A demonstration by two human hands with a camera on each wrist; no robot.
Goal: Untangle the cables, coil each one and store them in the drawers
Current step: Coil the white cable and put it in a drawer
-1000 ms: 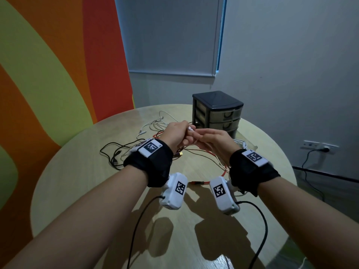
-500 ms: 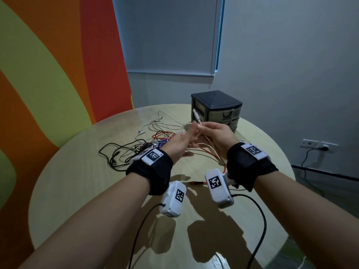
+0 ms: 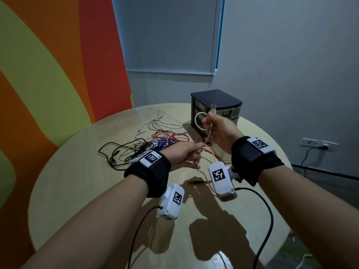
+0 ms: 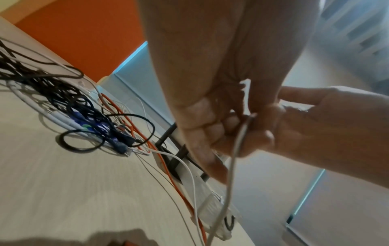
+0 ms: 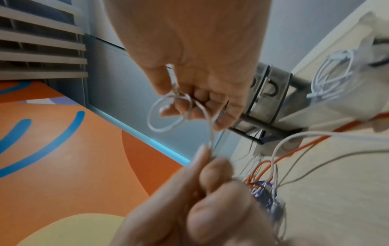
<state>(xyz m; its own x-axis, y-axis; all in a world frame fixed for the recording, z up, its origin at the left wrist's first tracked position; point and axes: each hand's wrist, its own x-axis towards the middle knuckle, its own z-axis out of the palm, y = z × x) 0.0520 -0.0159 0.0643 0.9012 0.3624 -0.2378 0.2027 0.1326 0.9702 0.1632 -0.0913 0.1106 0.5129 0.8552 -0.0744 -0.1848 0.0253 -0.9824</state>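
My right hand (image 3: 217, 129) is raised in front of the drawer unit (image 3: 215, 109) and grips one small loop of a white cable (image 3: 199, 121), its plug end sticking up above the fingers. My left hand (image 3: 186, 154) sits lower and pinches the same cable's free run (image 4: 233, 159) between thumb and fingers. The right wrist view shows the white cable's loop (image 5: 162, 116) held in my right hand (image 5: 195, 93), and my left hand (image 5: 202, 196) pinches the strand below it. A tangle of black, white, orange and blue cables (image 3: 147, 144) lies on the round table.
The dark drawer unit stands at the table's far edge with its lowest drawer (image 5: 336, 93) pulled out; a coiled white cable (image 5: 332, 79) lies in it. An orange cable end (image 3: 198, 182) lies near my wrists. The pale wooden table (image 3: 77, 191) ends near a coloured wall.
My hands have drawn apart: the right one rose toward the drawer unit with a loop of white cable formed in it, and the left one dropped back along the strand.
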